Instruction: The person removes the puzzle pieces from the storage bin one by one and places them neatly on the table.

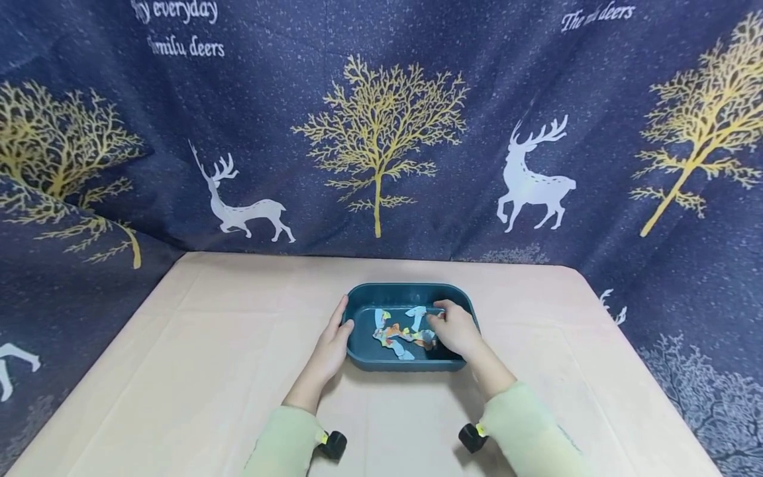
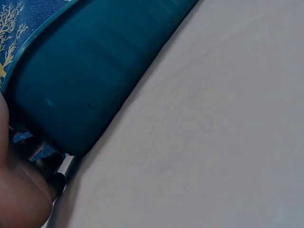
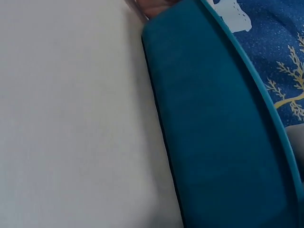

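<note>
A deep teal plastic tray (image 1: pixel 411 366) with rounded corners rests on the table. Flat, irregular pieces (image 1: pixel 395 332), light blue with orange, yellow and other printed colours, lie scattered on its floor. My left hand (image 1: pixel 330 344) grips the tray's left end, thumb at the rim and the other fingers along the outside. In the left wrist view that hand (image 2: pixel 21 185) shows beside the tray's end wall (image 2: pixel 71 95). My right hand (image 1: pixel 457 330) reaches over the right rim, thumb and index finger down among the pieces. A bit of colour shows between them; I cannot tell whether they pinch it.
A pale cloth covers the table (image 1: pixel 208 371). Dark blue fabric (image 1: pixel 429 218) with gold trees and white deer hangs behind and at both sides. Each light green sleeve (image 1: pixel 286 437) carries a small black wrist camera (image 1: pixel 334 445).
</note>
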Available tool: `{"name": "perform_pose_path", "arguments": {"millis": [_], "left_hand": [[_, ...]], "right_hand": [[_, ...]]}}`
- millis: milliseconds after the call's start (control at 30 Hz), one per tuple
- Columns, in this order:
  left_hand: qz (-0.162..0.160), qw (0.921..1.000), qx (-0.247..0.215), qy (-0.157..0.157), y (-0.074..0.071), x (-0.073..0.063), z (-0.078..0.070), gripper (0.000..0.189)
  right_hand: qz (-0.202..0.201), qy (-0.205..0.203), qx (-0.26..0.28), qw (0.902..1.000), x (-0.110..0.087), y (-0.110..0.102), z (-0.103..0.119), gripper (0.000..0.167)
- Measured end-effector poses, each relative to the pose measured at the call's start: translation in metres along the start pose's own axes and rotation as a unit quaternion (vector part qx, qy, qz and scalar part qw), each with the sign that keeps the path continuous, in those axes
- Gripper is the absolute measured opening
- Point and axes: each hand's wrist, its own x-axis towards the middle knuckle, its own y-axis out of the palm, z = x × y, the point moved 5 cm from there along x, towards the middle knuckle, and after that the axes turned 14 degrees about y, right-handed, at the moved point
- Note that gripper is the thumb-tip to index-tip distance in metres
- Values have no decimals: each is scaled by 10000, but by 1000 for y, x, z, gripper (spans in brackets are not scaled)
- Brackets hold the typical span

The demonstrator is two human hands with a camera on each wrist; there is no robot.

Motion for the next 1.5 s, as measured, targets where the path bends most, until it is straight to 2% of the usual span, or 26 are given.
{"name": "perform_pose_path", "arguments": {"millis": [100,233,333,400,500,600,767,933,1300,1500], "left_hand": [[-25,10000,35,32,0,0,3,54],[-85,9999,46,33,-1,-1,3,54],[-103,9999,49,1,-1,-1,2,53],[-93,10000,23,-7,-1,-1,3,53],[-83,10000,10,-16,0,0,3,53],[-86,10000,25,-34,0,1,3,53],[-94,9999,91,-45,0,2,4,53],[-100,9999,56,-37,0,2,6,54],[-87,10000,40,19,2,2,6,54],[-95,9999,71,34,1,1,6,53]], "right_hand": [[296,43,47,9995,3,6,0,45],[808,-3,695,9943,5,13,0,42],[899,-29,908,9918,6,14,0,38],[826,-65,788,9934,6,14,0,34],[930,-240,496,9941,6,18,2,30],[889,-613,-117,9941,6,22,8,28],[645,-1078,-1018,9868,5,28,13,21],[632,-1128,-1225,9840,4,30,13,14],[954,-691,-1124,9867,3,27,10,22],[905,-857,-1105,9860,2,24,9,22]]}}
